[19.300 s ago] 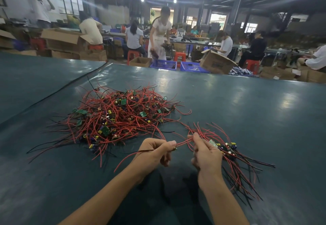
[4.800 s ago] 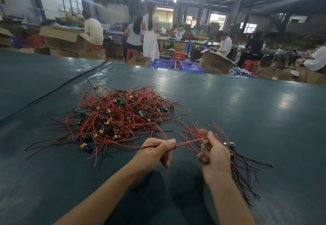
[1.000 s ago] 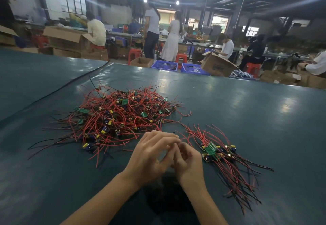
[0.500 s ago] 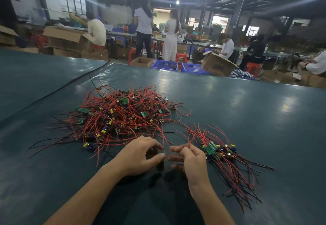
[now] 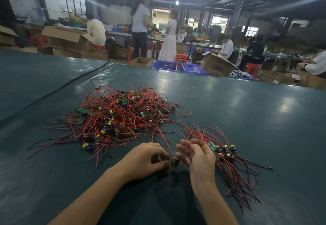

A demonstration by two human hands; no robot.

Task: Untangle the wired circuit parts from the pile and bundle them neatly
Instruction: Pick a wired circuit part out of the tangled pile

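A: Empty a moment ago, and now the left hand (image 5: 146,159) pinches a small circuit board (image 5: 175,162), just in front of the pile (image 5: 120,117).
B: Right hand (image 5: 199,159) half-curled, hooking a red lead (image 5: 185,145). Another one for the bundle (image 5: 229,151)!

Tangled pile (image 5: 120,119) on the table (image 5: 247,119) left of centre, bundle (image 5: 229,163) lying to its right, left hand (image 5: 146,159) and right hand (image 5: 199,157) before them, one circuit part (image 5: 175,162) between the hands, crates (image 5: 165,65) behind the table.
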